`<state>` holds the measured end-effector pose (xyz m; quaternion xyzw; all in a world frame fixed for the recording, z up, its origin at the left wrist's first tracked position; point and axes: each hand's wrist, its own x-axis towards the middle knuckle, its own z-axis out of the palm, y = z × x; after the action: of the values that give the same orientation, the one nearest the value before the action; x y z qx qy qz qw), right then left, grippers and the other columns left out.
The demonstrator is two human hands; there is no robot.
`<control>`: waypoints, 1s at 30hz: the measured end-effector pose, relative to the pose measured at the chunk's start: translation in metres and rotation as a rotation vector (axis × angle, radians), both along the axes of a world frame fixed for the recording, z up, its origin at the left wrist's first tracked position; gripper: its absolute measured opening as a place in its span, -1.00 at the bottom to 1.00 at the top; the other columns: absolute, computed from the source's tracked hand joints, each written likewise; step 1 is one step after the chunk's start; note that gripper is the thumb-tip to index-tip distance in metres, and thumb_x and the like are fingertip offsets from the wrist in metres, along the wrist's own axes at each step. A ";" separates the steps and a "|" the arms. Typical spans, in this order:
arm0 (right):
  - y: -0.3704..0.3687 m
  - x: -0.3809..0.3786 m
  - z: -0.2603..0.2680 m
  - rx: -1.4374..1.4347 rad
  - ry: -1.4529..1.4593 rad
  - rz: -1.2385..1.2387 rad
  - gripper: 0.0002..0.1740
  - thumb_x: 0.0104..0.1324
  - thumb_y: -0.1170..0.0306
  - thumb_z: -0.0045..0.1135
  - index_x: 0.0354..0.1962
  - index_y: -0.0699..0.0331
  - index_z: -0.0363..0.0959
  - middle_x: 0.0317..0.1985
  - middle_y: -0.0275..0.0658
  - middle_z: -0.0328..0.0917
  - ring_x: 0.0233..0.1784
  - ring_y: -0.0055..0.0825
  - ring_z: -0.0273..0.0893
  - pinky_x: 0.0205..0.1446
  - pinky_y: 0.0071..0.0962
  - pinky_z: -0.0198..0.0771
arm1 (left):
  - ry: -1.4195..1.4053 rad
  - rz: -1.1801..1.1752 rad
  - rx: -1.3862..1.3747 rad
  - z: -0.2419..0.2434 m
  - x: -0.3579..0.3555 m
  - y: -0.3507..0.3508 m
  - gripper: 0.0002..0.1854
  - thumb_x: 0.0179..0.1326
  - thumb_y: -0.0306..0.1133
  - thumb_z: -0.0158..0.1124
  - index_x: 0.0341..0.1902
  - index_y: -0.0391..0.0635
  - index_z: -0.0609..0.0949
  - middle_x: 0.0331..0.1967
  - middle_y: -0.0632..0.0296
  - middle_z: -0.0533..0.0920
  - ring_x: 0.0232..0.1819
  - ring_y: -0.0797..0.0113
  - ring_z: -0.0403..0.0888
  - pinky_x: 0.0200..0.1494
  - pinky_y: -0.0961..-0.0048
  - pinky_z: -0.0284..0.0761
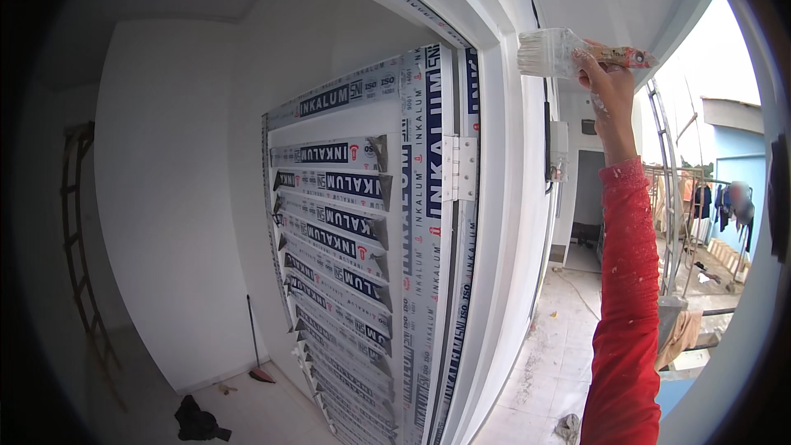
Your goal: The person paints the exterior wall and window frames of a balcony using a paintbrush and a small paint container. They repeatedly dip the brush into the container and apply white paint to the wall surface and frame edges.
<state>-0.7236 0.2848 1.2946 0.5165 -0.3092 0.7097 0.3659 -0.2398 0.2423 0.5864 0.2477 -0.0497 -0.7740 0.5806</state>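
Raised at the upper right, my right hand (605, 83) grips the handle of a wide flat paintbrush (550, 52). Its whitish bristles point left and appear to meet the white door surround (508, 93), though the contact is hard to judge. White paint marks my hand, and specks of it dot the red sleeve. Left of the brush stands a louvred aluminium door (420, 210) wrapped in printed protective film, with a metal hinge (460, 169) at its edge. My left hand is out of view.
A wooden ladder (77, 228) leans in the dim room at left. A long-handled dustpan (262, 375) and a dark cloth (198, 420) lie on its floor. At right are a metal ladder (661, 130), hanging clothes (729, 207) and a crumpled rag (566, 428) on the tiles.
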 end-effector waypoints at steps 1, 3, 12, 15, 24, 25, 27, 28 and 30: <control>-0.007 -0.004 0.003 -0.033 -0.041 0.054 -0.69 0.21 0.37 0.34 -0.20 0.48 0.62 -0.41 -0.35 0.58 -0.41 -0.61 0.43 -0.29 -0.54 0.35 | -0.029 -0.002 0.016 0.006 -0.002 0.000 -0.23 0.22 0.39 0.09 0.38 0.19 0.46 0.18 0.22 0.60 0.18 0.08 0.57 0.19 -0.05 0.57; -0.023 -0.015 0.008 -0.041 -0.101 0.140 -0.71 0.18 0.35 0.36 -0.31 0.47 0.61 -0.45 -0.38 0.54 -0.43 -0.62 0.39 -0.32 -0.55 0.31 | -0.047 -0.003 0.040 0.008 -0.003 -0.001 -0.22 0.21 0.39 0.10 0.39 0.18 0.45 0.18 0.21 0.59 0.18 0.08 0.57 0.20 -0.05 0.57; -0.027 -0.050 0.025 0.120 -0.124 -0.186 -0.56 0.16 0.17 0.36 -0.49 0.47 0.54 -0.57 -0.31 0.51 -0.49 -0.58 0.40 -0.36 -0.43 0.31 | -0.072 0.004 0.020 0.005 0.002 -0.002 -0.19 0.20 0.41 0.09 0.40 0.18 0.43 0.18 0.21 0.58 0.18 0.07 0.57 0.19 -0.06 0.56; -0.016 -0.042 0.021 0.066 -0.183 -0.448 -0.53 0.17 0.13 0.36 -0.46 0.48 0.56 -0.57 -0.29 0.54 -0.49 -0.56 0.44 -0.34 -0.42 0.35 | -0.087 0.013 0.011 0.006 0.006 -0.003 -0.18 0.19 0.41 0.09 0.41 0.18 0.42 0.18 0.21 0.58 0.18 0.07 0.57 0.19 -0.06 0.56; 0.003 -0.012 0.001 -0.082 -0.170 -0.374 -0.46 0.19 0.05 0.36 -0.42 0.50 0.61 -0.51 -0.13 0.64 -0.45 -0.40 0.54 -0.26 -0.37 0.41 | -0.160 0.015 -0.021 0.010 0.019 -0.013 -0.16 0.18 0.43 0.08 0.43 0.19 0.40 0.18 0.22 0.58 0.17 0.08 0.57 0.18 -0.06 0.57; 0.001 -0.003 0.005 -0.057 -0.163 -0.430 -0.45 0.19 0.06 0.34 -0.34 0.52 0.62 -0.46 -0.07 0.68 -0.39 -0.29 0.61 -0.20 -0.33 0.45 | -0.167 0.012 -0.039 0.015 0.018 -0.014 -0.16 0.18 0.43 0.08 0.43 0.19 0.40 0.17 0.22 0.58 0.17 0.08 0.57 0.18 -0.05 0.57; -0.004 0.009 0.010 -0.018 -0.144 -0.489 -0.44 0.19 0.06 0.32 -0.26 0.53 0.64 -0.42 0.00 0.71 -0.34 -0.16 0.69 -0.13 -0.28 0.50 | -0.174 0.011 -0.068 0.021 0.016 -0.016 -0.16 0.18 0.42 0.08 0.43 0.19 0.40 0.17 0.23 0.58 0.18 0.10 0.57 0.19 -0.04 0.56; -0.006 0.013 0.011 -0.004 -0.133 -0.494 -0.44 0.19 0.06 0.31 -0.27 0.53 0.63 -0.42 0.01 0.71 -0.33 -0.14 0.69 -0.12 -0.28 0.51 | -0.175 0.012 -0.077 0.023 0.014 -0.018 -0.16 0.18 0.42 0.08 0.43 0.18 0.40 0.17 0.23 0.58 0.18 0.10 0.57 0.20 -0.04 0.56; -0.017 0.023 0.011 0.000 -0.127 -0.522 -0.45 0.19 0.07 0.29 -0.30 0.52 0.62 -0.39 0.06 0.71 -0.28 -0.03 0.70 -0.08 -0.23 0.53 | -0.154 0.021 -0.081 0.017 0.013 -0.020 -0.16 0.19 0.42 0.08 0.43 0.17 0.40 0.18 0.23 0.58 0.19 0.11 0.57 0.21 -0.04 0.56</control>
<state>-0.7002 0.2681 1.3058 0.3737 -0.4542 0.6225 0.5163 -0.2266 0.2228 0.6029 0.2835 -0.1229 -0.7439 0.5925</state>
